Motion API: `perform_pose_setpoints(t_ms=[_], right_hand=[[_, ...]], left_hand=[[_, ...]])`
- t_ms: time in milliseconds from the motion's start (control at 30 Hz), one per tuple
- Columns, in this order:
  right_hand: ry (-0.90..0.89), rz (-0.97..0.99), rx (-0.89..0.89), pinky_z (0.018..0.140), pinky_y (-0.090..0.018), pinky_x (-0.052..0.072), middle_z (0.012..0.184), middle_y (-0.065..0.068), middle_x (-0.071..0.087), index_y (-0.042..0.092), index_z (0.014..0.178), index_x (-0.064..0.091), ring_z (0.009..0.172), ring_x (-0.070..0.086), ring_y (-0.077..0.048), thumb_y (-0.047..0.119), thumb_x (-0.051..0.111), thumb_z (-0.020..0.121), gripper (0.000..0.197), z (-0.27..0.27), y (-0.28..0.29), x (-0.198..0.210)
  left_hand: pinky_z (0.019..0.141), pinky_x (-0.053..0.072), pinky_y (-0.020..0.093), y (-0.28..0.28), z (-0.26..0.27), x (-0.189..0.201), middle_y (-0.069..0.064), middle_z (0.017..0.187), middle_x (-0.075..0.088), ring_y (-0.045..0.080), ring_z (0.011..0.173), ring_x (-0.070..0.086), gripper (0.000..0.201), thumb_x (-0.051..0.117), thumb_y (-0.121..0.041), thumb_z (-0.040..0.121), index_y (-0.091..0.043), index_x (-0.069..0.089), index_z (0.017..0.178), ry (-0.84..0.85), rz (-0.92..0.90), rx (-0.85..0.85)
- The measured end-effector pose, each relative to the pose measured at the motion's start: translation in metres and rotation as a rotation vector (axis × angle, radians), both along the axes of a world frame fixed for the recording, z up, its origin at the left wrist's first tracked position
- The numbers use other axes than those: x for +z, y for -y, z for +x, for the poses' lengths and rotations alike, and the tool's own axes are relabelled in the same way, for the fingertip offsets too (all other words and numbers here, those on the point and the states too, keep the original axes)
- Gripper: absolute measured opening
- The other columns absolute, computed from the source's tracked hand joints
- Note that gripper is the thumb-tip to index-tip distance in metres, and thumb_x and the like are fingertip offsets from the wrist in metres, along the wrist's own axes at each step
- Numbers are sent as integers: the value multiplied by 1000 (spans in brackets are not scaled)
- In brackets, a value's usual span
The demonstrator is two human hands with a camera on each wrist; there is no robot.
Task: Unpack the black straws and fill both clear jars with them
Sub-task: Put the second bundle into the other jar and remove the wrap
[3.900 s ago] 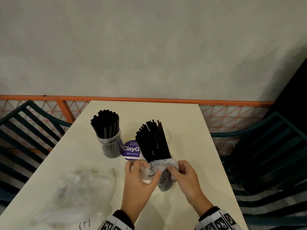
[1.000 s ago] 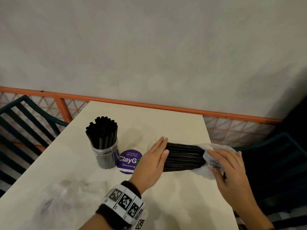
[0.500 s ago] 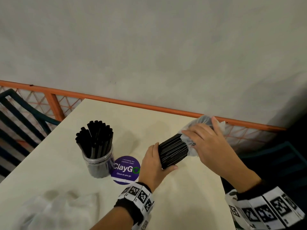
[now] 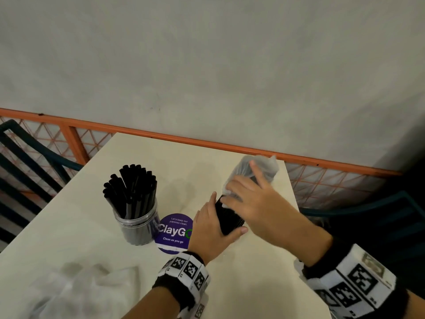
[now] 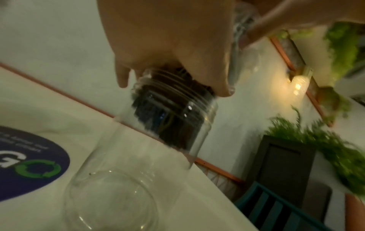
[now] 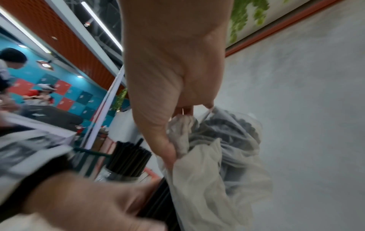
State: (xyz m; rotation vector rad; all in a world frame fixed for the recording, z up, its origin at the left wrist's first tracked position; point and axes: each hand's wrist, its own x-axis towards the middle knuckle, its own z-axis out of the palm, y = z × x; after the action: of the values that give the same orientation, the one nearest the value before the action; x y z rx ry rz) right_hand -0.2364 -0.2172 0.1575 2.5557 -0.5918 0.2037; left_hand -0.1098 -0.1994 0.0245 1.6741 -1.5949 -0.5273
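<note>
A clear jar [image 4: 138, 226] packed with black straws stands left of centre on the table. My left hand [image 4: 212, 217] grips a bundle of black straws [image 4: 230, 218], which tilts up toward the far right. In the left wrist view the bundle's lower ends [image 5: 168, 118] sit inside the mouth of the second clear jar [image 5: 138, 156]; the head view hides that jar behind my hand. My right hand [image 4: 250, 199] pinches the thin plastic wrapper [image 4: 259, 168] that still covers the bundle's upper end, thumb and fingers bunching the wrapper [image 6: 207, 156].
An empty crumpled plastic bag [image 4: 76, 288] lies at the table's near left. A purple ClayGo sticker [image 4: 174, 231] sits between the jars. The table's right edge [image 4: 291, 203] runs just beside my right hand. Dark green chairs [image 4: 27, 153] flank the table; an orange rail [image 4: 207, 141] runs behind.
The bundle has swung from lying flat to tilted up, and its lower end now sits in the second jar. My right hand rose with the wrapped end.
</note>
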Motion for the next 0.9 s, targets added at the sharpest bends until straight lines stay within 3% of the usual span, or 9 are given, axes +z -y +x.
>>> perform_pose_setpoints(t_ms=[67,133,200,300,367,467,633,767,900], right_hand=[[-133,19,7,108,-59,25,116,-7,65,22,95,70,118,55,-28,24,76,65,30,9,-12,-12],[-210,2,-32,111,-55,19,133,-6,56,26,95,70,130,43,-30,30,79,62,35,15,-20,-24],[-180,-32,-59,114,-57,7,148,-9,36,25,102,66,140,20,-36,30,79,61,44,13,-22,-35],[-15,-84,-42,110,-55,-2,151,-13,14,28,114,57,141,-12,-41,10,58,75,43,3,-21,-49],[100,-103,-72,110,-55,4,148,-14,19,31,119,54,140,5,-43,-2,30,77,59,-6,-22,-56],[270,-91,-120,109,-49,15,140,-12,30,34,120,53,127,31,-36,-6,28,71,68,-16,-24,-66],[367,-33,-168,93,-39,30,127,-11,45,34,124,52,112,42,-28,-3,35,76,63,-28,-15,-59],[467,-86,-168,89,-37,32,111,-11,62,32,133,40,109,45,-26,-10,40,80,68,-29,-4,-30],[627,-149,-145,92,-38,34,113,-9,49,21,136,38,108,46,-27,-16,51,76,72,-28,1,1]], left_hand=[[93,49,40,2,9,-2,-5,127,53,18,112,56,106,65,-67,60,-15,21,141,-225,-3,-84],[93,49,26,0,16,2,-18,125,48,9,115,55,98,68,-48,63,-13,19,141,-321,7,-139],[87,48,14,-5,23,10,-18,124,45,-2,115,52,98,71,-37,65,-8,14,140,-407,37,-217],[85,44,8,-11,40,14,-14,127,41,-15,116,45,102,77,-8,69,-5,5,141,-494,65,-281],[93,43,15,-14,51,19,-19,138,34,-8,124,42,108,78,-9,69,-27,2,144,-521,56,-269],[92,42,12,-16,61,33,-25,133,37,-5,115,50,84,72,-8,76,-45,23,133,-484,-28,-236],[82,48,16,-11,61,65,-9,113,62,-1,91,64,36,66,-16,82,-33,50,109,-387,-174,-99],[72,48,11,-3,56,96,-10,92,66,3,78,65,31,70,-13,79,-33,48,89,-347,-251,-83],[73,49,16,0,59,120,-11,81,67,4,74,65,31,74,-17,74,-33,49,82,-309,-301,-62]])
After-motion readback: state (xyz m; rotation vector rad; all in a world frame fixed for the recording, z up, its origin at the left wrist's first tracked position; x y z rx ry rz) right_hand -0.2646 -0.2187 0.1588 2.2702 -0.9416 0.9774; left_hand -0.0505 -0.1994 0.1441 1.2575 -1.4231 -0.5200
